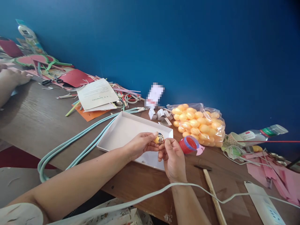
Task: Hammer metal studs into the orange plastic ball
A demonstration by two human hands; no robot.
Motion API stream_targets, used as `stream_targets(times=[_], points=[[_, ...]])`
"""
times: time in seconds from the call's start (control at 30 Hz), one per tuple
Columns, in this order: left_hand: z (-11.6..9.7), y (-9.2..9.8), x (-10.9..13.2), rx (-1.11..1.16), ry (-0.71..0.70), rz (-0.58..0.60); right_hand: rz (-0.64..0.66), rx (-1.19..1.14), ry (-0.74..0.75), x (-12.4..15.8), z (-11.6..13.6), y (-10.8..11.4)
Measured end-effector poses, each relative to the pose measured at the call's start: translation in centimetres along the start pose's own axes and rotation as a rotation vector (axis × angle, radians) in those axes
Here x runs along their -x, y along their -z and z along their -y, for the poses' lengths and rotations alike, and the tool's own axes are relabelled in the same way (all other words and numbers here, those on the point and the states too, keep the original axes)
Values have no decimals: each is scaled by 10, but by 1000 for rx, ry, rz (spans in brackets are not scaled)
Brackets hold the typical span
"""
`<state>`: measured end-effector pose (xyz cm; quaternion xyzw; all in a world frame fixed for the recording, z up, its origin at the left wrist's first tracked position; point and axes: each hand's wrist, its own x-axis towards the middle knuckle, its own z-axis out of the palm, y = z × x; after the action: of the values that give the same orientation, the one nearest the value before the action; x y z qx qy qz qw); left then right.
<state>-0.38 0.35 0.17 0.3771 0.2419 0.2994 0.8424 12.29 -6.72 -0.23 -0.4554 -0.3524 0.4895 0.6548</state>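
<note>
Both my hands meet just above the near right corner of the shallow white cardboard tray [126, 128], which lies on the brown wooden table [35, 118]. My left hand [140, 145] is closed, thumb and forefinger pinching the small yellow plastic capsule [156, 139]. My right hand [172, 156] comes in from the other side, fingers curled, thumb and forefinger closed on the shiny round silver metal piece [160, 137] that sits tight against the capsule. Whether the two parts are joined, I cannot tell.

Just right of my right hand lies a red plastic cup with a purple rim [189, 144], tipped on its side. Behind it, against the blue wall [187, 47], sits the clear plastic bag of orange capsules [199, 125]. Pale teal cords [70, 145] run along the tray's left edge. A white cable [145, 197] crosses over my right forearm, and a light wooden stick [214, 197] lies near it on the right. Far left, another person's hand [12, 78] rests on the table near black-handled scissors [50, 82].
</note>
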Motion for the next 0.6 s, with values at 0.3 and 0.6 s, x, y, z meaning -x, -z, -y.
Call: stream_targets(times=[0.3,0.6], points=[[2,-7,3,-133,-103,-35,-14,159,43,0,-1,-1],[2,-4,2,3,-19,-51,15,152,103,-1,-4,-1]])
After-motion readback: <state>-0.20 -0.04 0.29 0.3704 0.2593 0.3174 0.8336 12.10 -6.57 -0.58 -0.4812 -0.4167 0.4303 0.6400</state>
